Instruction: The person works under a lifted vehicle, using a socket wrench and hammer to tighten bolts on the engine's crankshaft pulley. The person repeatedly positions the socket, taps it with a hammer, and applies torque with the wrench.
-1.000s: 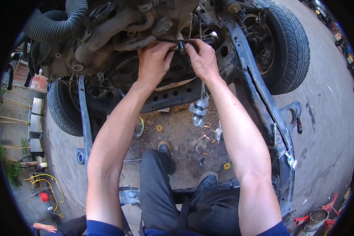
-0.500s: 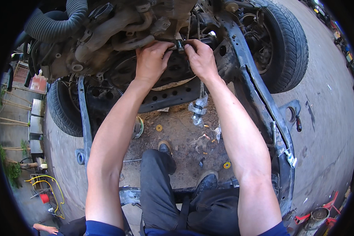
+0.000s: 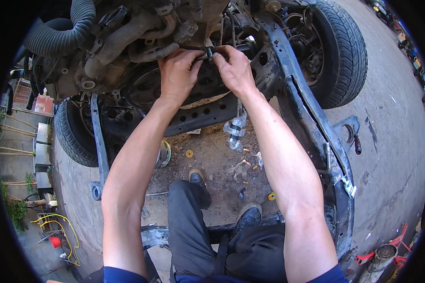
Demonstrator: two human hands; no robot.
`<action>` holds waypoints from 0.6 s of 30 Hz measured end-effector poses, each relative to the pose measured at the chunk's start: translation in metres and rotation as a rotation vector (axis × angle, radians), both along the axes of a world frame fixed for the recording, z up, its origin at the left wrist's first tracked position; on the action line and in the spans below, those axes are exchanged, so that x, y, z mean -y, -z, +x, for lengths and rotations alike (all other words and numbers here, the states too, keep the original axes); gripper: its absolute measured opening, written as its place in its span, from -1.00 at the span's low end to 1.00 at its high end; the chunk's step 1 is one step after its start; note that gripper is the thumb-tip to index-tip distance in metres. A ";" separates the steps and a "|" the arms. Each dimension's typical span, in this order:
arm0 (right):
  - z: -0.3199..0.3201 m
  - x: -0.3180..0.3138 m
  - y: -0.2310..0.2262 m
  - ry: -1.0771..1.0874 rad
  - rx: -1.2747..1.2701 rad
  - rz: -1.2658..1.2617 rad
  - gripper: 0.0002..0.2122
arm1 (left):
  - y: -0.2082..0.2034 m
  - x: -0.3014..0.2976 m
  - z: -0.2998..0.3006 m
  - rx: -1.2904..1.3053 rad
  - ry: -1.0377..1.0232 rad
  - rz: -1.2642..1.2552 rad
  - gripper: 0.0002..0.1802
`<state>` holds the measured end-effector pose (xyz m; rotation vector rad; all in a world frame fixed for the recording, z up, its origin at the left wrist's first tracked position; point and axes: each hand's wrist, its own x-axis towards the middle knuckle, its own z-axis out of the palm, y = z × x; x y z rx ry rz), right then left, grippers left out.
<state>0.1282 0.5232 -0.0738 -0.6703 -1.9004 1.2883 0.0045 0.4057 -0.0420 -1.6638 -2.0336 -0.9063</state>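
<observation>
The right grip (image 3: 233,68) has its thumb and forefinger tips against the right side of a small dark metal cylinder (image 3: 209,53); whether they pinch it firmly I cannot tell, as the knuckles hide the other fingers. The left grip (image 3: 178,73) is curled, its fingertips just left of the cylinder; whether they touch it, or hold something thin, is too small to make out. The cylinder lies between the two sets of fingertips, roughly upright, below a pale bracket (image 3: 209,42); where the two meet is hard to see.

Close to the left grip, a bent pipe (image 3: 156,55) runs behind the knuckles. Above and to the left sits a grimy engine (image 3: 120,45), cut off by the upper edge, with a ribbed hose (image 3: 59,40) at its far side. Below the hands, a dark crossbar (image 3: 198,115) with round holes passes behind both arms. A part in clear plastic wrap (image 3: 235,131) is near the right forearm, and the left forearm partly covers a can (image 3: 164,154). Farther down, two yellow rings (image 3: 189,153) lie on the dirty ground (image 3: 212,162). Beyond the right-hand rail (image 3: 311,118) stands a tyre (image 3: 347,61).
</observation>
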 end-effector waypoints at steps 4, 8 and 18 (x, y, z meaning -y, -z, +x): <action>-0.001 0.002 -0.002 0.005 -0.004 0.002 -0.63 | 0.002 -0.001 0.000 0.035 -0.016 0.026 -0.78; 0.000 0.002 -0.002 -0.017 0.018 0.025 -0.60 | 0.001 0.000 0.000 -0.002 -0.028 0.010 -0.76; 0.003 -0.002 0.001 -0.035 0.016 0.068 -0.58 | 0.006 -0.001 -0.004 0.134 0.037 0.092 -0.74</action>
